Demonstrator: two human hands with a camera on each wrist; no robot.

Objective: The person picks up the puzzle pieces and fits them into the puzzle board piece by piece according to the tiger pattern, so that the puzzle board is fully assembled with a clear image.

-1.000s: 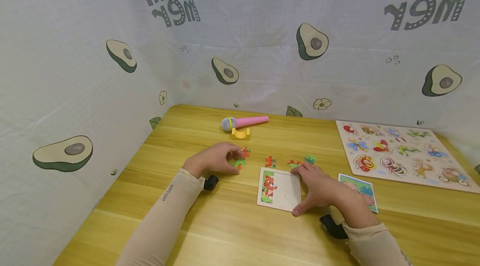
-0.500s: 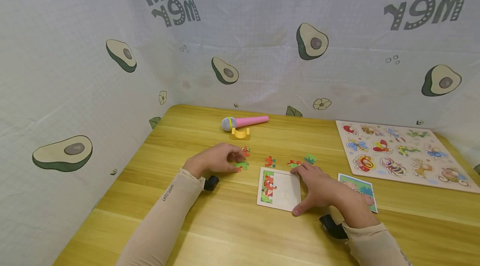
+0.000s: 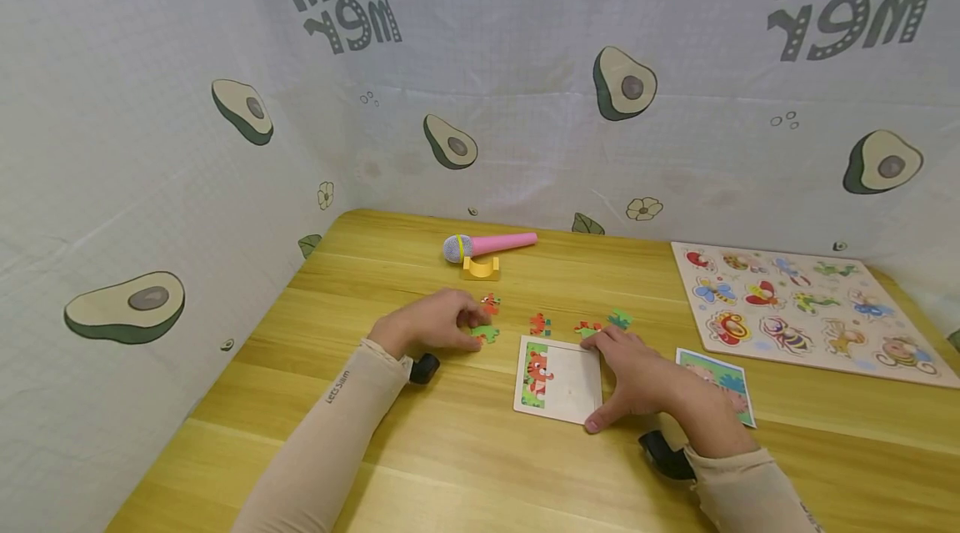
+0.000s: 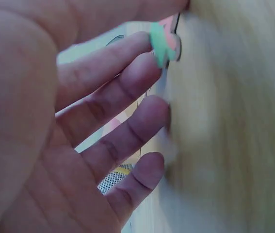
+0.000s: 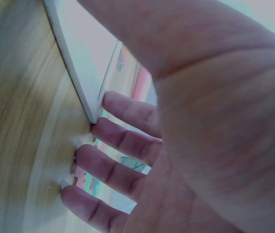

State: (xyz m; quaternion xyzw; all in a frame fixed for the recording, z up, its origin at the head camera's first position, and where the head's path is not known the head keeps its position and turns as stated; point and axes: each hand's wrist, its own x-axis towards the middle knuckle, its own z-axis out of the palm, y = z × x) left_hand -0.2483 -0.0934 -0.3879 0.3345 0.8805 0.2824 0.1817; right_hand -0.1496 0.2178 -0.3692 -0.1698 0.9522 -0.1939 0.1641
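Note:
My left hand (image 3: pixel 435 322) is low over the table with a green and orange jigsaw piece (image 3: pixel 486 334) between thumb and index finger; the left wrist view shows this piece (image 4: pixel 164 43) at the index fingertip. The other left fingers are loosely bent. Across the right side of a puzzle board (image 3: pixel 573 383), my right hand (image 3: pixel 637 370) spans from thumb at the near corner to fingers at the far corner, gripping it. A strip of tiger picture (image 3: pixel 537 374) fills the board's left part; its remaining surface is bare. Loose pieces (image 3: pixel 540 324) lie behind the board.
A pink toy microphone (image 3: pixel 498 243) lies at the back, behind a yellow arched block (image 3: pixel 481 269). A picture card (image 3: pixel 738 399) is partly under my right wrist. An insect peg board (image 3: pixel 810 308) occupies the back right. Printed curtains (image 3: pixel 525 141) border the table.
The green and orange piece has shifted slightly right and turned at my left fingertips. My right hand and the puzzle board have stayed in place.

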